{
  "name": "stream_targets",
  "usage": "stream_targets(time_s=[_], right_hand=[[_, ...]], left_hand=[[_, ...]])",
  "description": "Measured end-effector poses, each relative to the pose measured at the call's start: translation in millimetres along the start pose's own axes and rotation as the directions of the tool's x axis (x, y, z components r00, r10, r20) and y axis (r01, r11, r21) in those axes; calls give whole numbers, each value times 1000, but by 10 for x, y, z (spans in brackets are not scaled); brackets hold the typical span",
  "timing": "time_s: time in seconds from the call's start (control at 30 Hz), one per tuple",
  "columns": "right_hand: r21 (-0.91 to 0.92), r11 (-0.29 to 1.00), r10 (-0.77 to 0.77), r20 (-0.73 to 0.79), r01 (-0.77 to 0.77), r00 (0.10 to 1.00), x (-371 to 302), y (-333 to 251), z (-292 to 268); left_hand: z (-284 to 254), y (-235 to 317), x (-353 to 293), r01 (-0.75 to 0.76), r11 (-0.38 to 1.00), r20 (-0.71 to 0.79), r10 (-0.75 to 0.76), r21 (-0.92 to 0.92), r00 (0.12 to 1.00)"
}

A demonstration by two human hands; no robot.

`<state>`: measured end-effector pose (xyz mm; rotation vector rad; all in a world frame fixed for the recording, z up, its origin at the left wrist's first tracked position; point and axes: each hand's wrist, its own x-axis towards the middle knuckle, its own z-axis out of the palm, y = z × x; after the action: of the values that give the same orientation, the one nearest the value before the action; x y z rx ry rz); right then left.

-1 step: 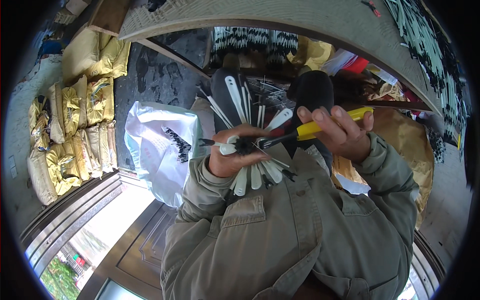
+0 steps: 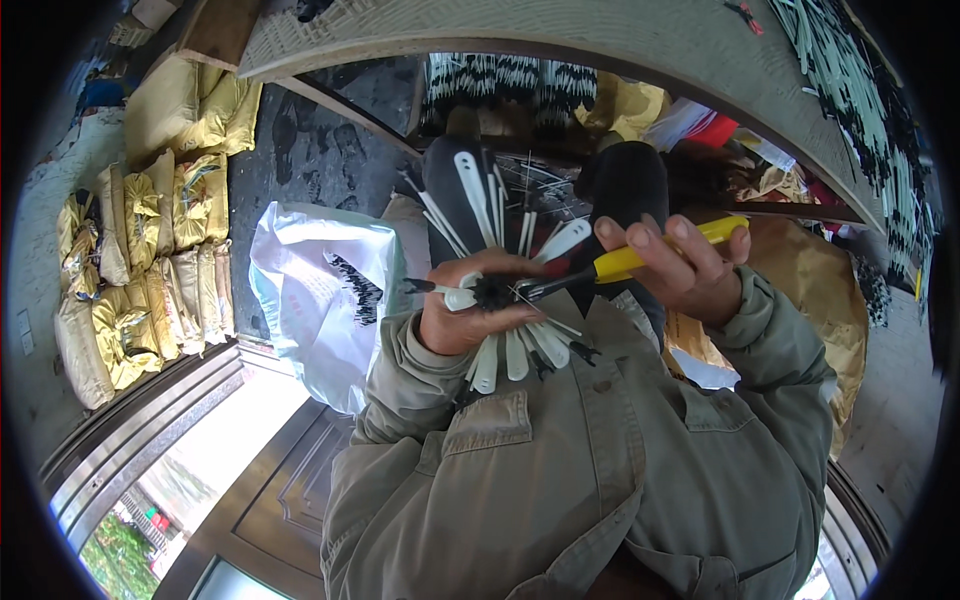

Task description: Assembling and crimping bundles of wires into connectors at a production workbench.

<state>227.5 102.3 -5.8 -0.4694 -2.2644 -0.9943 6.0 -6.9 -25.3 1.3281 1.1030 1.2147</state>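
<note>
Gathered in my left hand [image 2: 470, 318] is a bundle of long, white-handled brushes [image 2: 493, 291], with dark bristle ends packed at its centre. Flat white handles with end holes fan out above and below my fingers, some dark tips among them. My right hand [image 2: 690, 262] is closed round the yellow handle of a slim tool [image 2: 625, 262]. Its dark metal end reaches the bundle's right side, beside my left fingers; its exact kind does not show. A thin wire or strand crosses there. My left palm and the middle of the bundle's shafts are hidden.
A white plastic sack [image 2: 300, 270] holding dark-tipped pieces stands at the left. Wrapped yellow-brown packages [image 2: 150, 290] are stacked beyond it. Ahead runs a table [image 2: 600, 30]; loose white and black sticks [image 2: 830, 90] cover its right end. A brown paper sack [image 2: 820, 300] stands at the right.
The bundle has shifted very slightly to the right, with its handles turning a little. The yellow-handled tool and my right hand have barely moved.
</note>
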Motion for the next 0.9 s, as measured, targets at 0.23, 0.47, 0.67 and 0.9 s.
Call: stream_targets(time_s=[0.23,0.47,0.67,0.9], right_hand=[[49,998,28,94,-33,995,26,46,-4],[19,997,73,41,-74,997,46,28,64],[74,993,88,16,-89,996,7,-53,58],[263,910,318,52,-321,947,-41,-368,-34]], left_hand=[[12,-36,-1,-44,998,-70,41,-43,997],[12,24,20,88,995,-7,-88,-51,996],[11,2,-2,27,999,-45,-28,-27,999],[19,-6,-53,50,997,-122,-57,-53,991]])
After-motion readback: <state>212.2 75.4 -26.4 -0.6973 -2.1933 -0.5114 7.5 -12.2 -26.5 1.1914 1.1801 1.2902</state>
